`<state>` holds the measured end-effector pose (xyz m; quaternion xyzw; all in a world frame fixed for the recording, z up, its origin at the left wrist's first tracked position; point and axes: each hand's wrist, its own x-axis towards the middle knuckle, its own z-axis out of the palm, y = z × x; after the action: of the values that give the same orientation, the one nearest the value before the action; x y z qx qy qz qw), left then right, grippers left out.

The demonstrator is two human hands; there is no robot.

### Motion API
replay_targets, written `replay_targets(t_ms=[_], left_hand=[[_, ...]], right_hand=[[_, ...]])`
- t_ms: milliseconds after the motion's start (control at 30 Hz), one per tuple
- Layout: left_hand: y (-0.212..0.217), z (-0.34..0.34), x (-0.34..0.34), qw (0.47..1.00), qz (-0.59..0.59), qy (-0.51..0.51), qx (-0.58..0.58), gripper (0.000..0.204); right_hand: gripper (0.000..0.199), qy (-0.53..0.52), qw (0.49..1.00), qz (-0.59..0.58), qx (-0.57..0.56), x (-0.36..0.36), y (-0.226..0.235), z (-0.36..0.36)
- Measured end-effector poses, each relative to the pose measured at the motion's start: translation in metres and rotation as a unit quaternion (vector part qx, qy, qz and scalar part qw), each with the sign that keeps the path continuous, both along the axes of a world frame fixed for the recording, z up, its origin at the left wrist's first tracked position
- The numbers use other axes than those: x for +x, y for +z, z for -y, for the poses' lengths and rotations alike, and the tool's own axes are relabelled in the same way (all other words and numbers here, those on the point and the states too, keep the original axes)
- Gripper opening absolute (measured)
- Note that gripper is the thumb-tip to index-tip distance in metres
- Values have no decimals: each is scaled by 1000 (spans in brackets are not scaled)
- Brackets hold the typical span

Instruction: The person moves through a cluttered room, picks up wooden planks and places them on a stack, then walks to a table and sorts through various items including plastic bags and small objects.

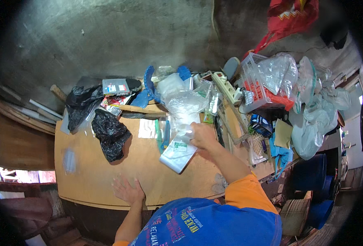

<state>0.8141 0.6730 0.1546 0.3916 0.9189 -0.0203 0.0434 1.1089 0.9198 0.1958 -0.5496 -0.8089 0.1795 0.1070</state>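
Note:
My left hand [127, 190] lies flat on the wooden tabletop [95, 176] near its front edge, fingers spread and holding nothing. Further in, at the middle of the table, my right hand [202, 136] is closed on the upper end of a pack of clear plastic bags [177, 155], which has a small green label. The pack's lower end slants toward me over the tabletop. Just left of it lie a green-handled tool [157, 131] and a blue cutter knife [165, 134]. Behind my right hand is a heap of crumpled clear plastic [184, 102]. My right fingertips are partly hidden.
Black plastic bags [110, 135] lie at the left, by a small flat box [115, 86]. A power strip [226, 87], a clear crate [253, 76] and stuffed plastic bags [312, 127] crowd the right. A grey wall [128, 37] rises behind; blue drums [310, 172] stand at lower right.

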Motion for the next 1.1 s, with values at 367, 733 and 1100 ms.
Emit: replay_targets(t_ms=[367, 733, 1100], left_hand=[[1, -4, 8, 999, -3, 6, -36, 74], [-15, -1, 3, 999, -18, -8, -38, 71], [3, -8, 20, 997, -48, 4, -53, 68]], right_hand=[[47, 9, 991, -133, 13, -14, 46, 52], [49, -241, 715, -597, -274, 32, -11, 48], [56, -246, 807, -524, -114, 22, -69, 78]])
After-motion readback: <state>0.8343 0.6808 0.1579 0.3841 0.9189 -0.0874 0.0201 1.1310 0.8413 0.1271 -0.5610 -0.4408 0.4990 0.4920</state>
